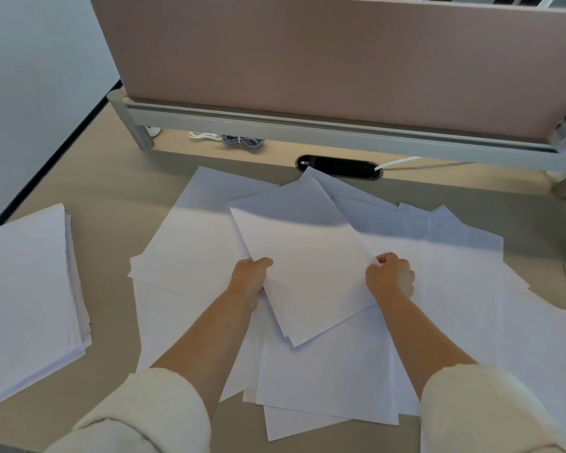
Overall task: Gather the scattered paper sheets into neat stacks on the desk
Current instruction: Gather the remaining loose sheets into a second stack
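Left of the scattered sheets [471,289] on the tabletop [105,191] sits one neat stack [23,289], while two hands, left hand [249,276] and right hand [391,276], pinch a few plain white sheets [304,273] over that spread.

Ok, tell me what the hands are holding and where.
Both hands, left hand and right hand, grip a few paper sheets by their side edges.
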`<control>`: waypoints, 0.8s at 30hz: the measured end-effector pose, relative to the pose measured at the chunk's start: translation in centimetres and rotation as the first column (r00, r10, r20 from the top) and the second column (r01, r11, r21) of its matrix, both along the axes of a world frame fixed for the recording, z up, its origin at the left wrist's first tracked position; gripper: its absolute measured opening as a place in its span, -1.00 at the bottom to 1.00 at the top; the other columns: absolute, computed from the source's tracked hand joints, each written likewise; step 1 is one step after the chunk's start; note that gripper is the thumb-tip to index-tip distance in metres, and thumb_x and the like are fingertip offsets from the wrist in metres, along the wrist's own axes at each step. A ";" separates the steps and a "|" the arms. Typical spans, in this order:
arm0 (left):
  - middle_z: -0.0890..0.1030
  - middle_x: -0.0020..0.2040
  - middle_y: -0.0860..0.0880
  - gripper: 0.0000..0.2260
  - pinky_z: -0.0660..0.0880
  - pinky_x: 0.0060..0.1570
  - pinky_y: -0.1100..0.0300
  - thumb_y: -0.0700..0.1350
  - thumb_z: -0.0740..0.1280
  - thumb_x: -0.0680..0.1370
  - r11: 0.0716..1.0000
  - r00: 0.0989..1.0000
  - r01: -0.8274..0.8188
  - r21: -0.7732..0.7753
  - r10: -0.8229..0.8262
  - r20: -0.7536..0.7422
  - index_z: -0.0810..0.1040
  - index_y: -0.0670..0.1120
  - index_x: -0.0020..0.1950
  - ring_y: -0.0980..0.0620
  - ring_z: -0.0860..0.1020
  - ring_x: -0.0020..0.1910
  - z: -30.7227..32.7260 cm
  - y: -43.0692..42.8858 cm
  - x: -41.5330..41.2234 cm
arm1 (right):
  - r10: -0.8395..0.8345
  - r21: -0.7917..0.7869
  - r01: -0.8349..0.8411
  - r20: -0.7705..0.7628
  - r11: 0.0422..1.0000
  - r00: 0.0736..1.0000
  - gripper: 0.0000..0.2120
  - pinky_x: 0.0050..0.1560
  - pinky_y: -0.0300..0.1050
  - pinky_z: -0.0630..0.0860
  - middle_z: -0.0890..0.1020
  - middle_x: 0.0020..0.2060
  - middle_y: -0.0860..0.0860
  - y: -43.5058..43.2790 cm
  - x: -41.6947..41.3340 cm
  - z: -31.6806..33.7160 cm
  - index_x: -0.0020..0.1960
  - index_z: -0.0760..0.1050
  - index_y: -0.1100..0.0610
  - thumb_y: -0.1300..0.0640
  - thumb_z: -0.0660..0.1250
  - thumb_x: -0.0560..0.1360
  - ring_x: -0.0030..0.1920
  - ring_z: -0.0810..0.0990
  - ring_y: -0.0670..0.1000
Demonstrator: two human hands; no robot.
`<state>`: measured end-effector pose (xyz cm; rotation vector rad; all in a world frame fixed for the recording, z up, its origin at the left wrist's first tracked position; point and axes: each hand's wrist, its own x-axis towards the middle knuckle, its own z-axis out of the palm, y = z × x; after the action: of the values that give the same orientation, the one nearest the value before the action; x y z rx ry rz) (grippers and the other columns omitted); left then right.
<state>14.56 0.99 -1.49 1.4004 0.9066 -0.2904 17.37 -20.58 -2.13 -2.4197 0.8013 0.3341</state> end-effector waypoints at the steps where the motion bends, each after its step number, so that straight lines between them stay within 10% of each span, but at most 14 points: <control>1: 0.54 -0.24 -0.11 -0.92 0.45 -0.29 0.19 -0.24 0.28 0.53 1.000 1.000 -0.003 -0.006 0.003 0.002 0.51 -0.15 -0.16 -0.04 0.51 -0.31 0.0 -0.1 0.0 | 0.002 -0.002 -0.002 -0.005 1.000 1.000 -0.70 0.18 0.04 0.37 0.47 0.17 0.11 -0.1 0.1 0.0 0.20 0.46 0.11 0.25 0.14 0.50 0.19 0.40 0.16; 10: 0.49 0.27 -0.12 -0.54 0.41 0.19 0.09 -0.21 0.29 0.53 0.881 0.954 0.234 0.411 -0.289 0.077 0.28 -0.13 0.41 -0.16 0.47 0.24 -0.2 -0.3 0.4 | 0.037 0.005 -0.037 0.121 0.999 0.992 -0.58 0.31 0.06 0.26 0.40 0.33 0.07 -0.6 -0.4 0.3 0.38 0.29 0.09 0.09 0.24 0.55 0.33 0.33 0.14; 18: 0.51 0.01 -0.04 -0.59 0.51 -0.14 0.11 -0.35 0.17 0.53 0.955 0.951 0.246 0.167 -0.271 0.149 0.29 -0.05 0.34 -0.06 0.52 -0.07 1.0 1.9 -0.6 | -0.008 0.114 -0.003 0.092 0.994 0.996 -0.58 0.26 0.03 0.33 0.40 0.33 0.13 -1.4 -0.9 0.5 0.37 0.33 0.15 0.00 0.19 0.57 0.33 0.34 0.17; 24: 0.55 0.05 -0.07 -0.66 0.53 0.08 -0.04 -0.33 0.21 0.52 0.873 0.877 0.478 0.096 -0.481 0.013 0.33 -0.05 0.25 -0.14 0.55 0.03 0.3 0.9 -2.9 | -0.153 0.218 0.136 0.064 0.966 0.986 -0.57 0.30 0.07 0.32 0.35 0.36 0.18 -2.3 -1.6 0.3 0.40 0.28 0.19 0.01 0.12 0.60 0.34 0.37 0.22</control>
<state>11.65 1.87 -1.20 1.7021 0.5314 -0.6031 15.76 -22.88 -1.85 -2.1479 0.8557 0.2505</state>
